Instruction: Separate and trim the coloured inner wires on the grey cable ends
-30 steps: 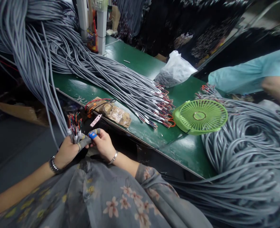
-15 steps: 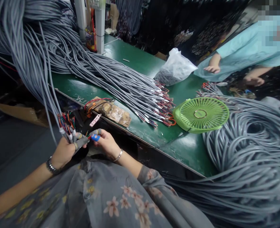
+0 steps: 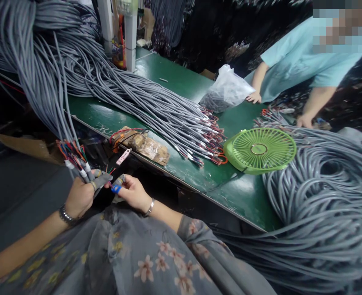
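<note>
My left hand (image 3: 82, 192) is closed round several grey cables (image 3: 84, 174), whose stripped ends fan out in thin coloured wires (image 3: 73, 151). Grey tape or finger covers wrap its thumb and finger. Close beside it, my right hand (image 3: 134, 193) pinches at thin wires (image 3: 110, 172) that stick out by the left thumb. A blue band (image 3: 116, 189) sits on a right-hand digit, with a grey cover on another. The exact wire between the right fingertips is too small to make out. The held cables hang down from a large grey cable bundle (image 3: 24, 61) at the upper left.
On the green table (image 3: 181, 80) lie a long row of grey cables (image 3: 156, 110), a green fan (image 3: 259, 149), a wrapped wooden block (image 3: 147, 145) and a clear plastic bag (image 3: 227, 88). More coiled cables (image 3: 325, 196) fill the right side. A co-worker (image 3: 300, 61) leans over the far side.
The held cable ends have swung left and down. My right hand has dropped slightly, its fingers turned. Across the table, the co-worker has leaned in, hands now on the table and cables.
</note>
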`<state>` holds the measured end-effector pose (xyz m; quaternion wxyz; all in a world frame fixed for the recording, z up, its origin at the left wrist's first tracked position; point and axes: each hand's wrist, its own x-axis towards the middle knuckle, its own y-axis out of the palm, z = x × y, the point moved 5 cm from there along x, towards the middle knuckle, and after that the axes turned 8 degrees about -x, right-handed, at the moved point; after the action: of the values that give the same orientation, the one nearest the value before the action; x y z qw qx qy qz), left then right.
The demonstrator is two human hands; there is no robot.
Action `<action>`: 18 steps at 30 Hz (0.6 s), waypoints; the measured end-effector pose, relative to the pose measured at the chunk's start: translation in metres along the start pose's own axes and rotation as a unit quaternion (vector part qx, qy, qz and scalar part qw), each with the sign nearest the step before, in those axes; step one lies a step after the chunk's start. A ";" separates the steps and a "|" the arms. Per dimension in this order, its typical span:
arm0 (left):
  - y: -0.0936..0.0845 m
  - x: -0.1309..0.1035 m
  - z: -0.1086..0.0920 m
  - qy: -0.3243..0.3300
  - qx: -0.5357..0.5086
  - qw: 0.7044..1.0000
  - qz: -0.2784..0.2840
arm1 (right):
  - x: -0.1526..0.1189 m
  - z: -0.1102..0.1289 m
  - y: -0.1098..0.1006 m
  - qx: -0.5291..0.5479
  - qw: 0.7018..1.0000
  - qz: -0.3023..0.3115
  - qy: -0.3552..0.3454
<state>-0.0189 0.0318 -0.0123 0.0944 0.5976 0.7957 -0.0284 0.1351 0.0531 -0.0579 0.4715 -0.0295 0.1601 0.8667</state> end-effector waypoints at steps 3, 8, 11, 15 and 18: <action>0.001 0.000 -0.001 0.004 -0.004 1.000 0.010 | 0.000 -0.001 -0.002 -0.007 1.000 0.012 -0.001; 0.000 0.001 -0.002 0.007 0.015 1.000 0.024 | 0.003 0.004 -0.017 -0.011 0.999 -0.045 0.014; 0.000 0.001 0.002 0.021 0.046 0.998 0.038 | 0.005 0.013 -0.017 -0.020 0.997 -0.062 0.030; -0.002 0.002 0.008 0.042 0.085 0.994 0.060 | 0.007 0.018 -0.009 -0.027 0.996 -0.053 0.065; -0.003 0.001 0.010 0.042 0.099 0.992 0.068 | 0.006 0.017 -0.007 -0.016 0.996 -0.057 0.063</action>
<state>-0.0211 0.0305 -0.0224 0.0033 0.6578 0.7494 -0.0755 0.1395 0.0666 -0.0444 0.5084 -0.1012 0.1738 0.8373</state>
